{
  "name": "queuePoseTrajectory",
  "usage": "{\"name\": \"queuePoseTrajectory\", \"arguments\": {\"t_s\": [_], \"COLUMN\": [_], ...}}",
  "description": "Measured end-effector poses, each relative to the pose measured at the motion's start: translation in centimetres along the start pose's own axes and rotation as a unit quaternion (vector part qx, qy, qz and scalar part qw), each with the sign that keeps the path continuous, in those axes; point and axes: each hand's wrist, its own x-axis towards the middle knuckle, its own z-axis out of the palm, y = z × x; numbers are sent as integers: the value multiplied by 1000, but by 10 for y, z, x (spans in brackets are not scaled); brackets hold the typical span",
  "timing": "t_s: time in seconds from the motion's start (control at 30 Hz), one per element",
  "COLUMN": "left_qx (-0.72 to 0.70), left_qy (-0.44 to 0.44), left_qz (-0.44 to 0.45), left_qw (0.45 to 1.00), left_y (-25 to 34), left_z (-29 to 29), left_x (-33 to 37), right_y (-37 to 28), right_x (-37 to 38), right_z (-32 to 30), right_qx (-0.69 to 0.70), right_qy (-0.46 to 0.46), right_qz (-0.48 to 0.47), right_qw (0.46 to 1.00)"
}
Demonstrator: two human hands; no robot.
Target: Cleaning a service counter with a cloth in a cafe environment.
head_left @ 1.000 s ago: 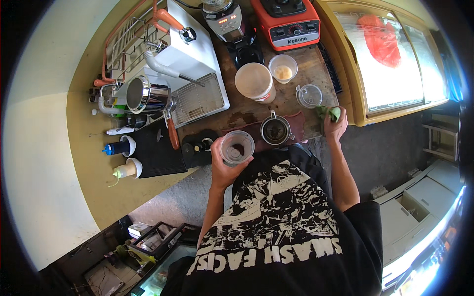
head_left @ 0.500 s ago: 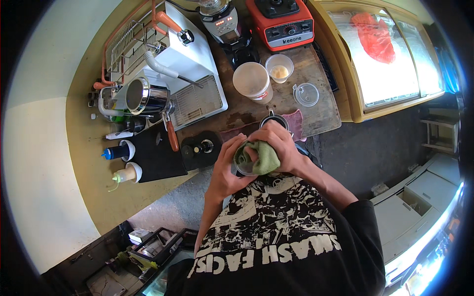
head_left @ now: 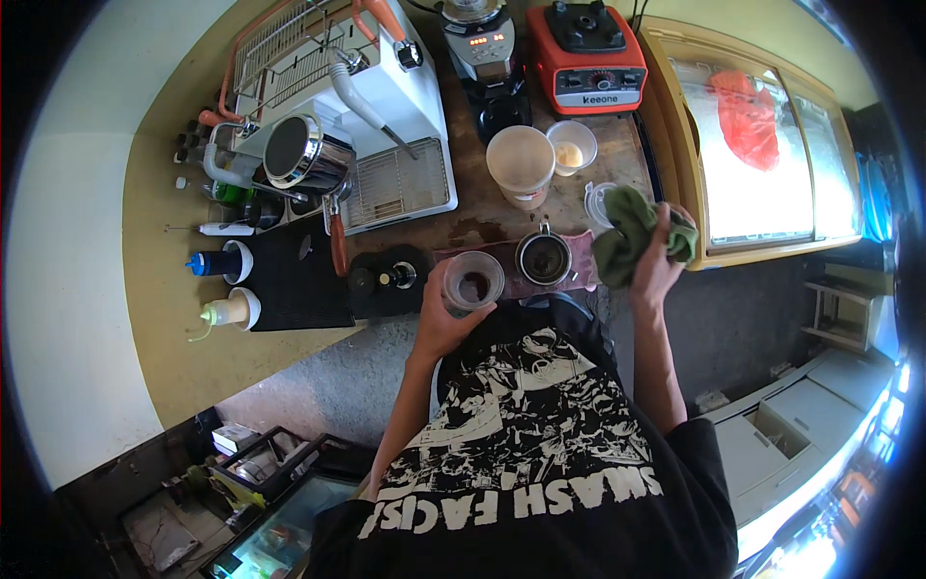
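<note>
My left hand [head_left: 446, 326] is closed around a clear plastic cup [head_left: 473, 260], held over the counter's near edge with its mouth facing up. A dark patch shows inside the cup. Out to the right, my right hand [head_left: 656, 270] grips a bunched green cloth [head_left: 625, 236]. The cloth partly covers a clear round lid [head_left: 596, 205] lying on the wooden counter. Between my hands, a metal cup [head_left: 543, 258] with a handle stands on a pink cloth [head_left: 582, 253]. Beyond it are a tall plastic tub [head_left: 521, 164] and a smaller tub [head_left: 585, 142] with something pale inside.
At the left stands a white espresso machine [head_left: 424, 96]; a steel vessel [head_left: 333, 159] is beside it. A grinder [head_left: 482, 48] and a red blender [head_left: 590, 63] line the back. Squeeze bottles [head_left: 231, 311] sit by a black mat [head_left: 299, 289]. A glass-doored cabinet [head_left: 709, 249] stands right.
My right hand has drawn the green cloth out of the plastic cup and swung it to the right. The left hand keeps the cup, its inside and the metal cup now uncovered.
</note>
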Motion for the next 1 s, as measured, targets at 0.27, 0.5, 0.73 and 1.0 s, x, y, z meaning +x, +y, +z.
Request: {"name": "queuePoseTrajectory", "arguments": {"t_s": [0.27,0.5,0.73,1.0], "left_qx": [-69,9,24,-65], "left_qy": [-9,4,-18,72], "left_qz": [37,70,103,160], "left_qw": [997,998,994,982], "left_y": [-48,-54,-51,-44], "left_z": [23,30,17,3], "left_x": [22,26,22,2], "right_y": [19,18,6,-11], "right_x": [-30,-59,-79,-107], "right_z": [-48,-67,-98,-125], "right_qx": [160,151,133,129], "right_qy": [66,25,2,-21], "right_qz": [320,337,333,384], "right_qw": [932,929,933,914]}}
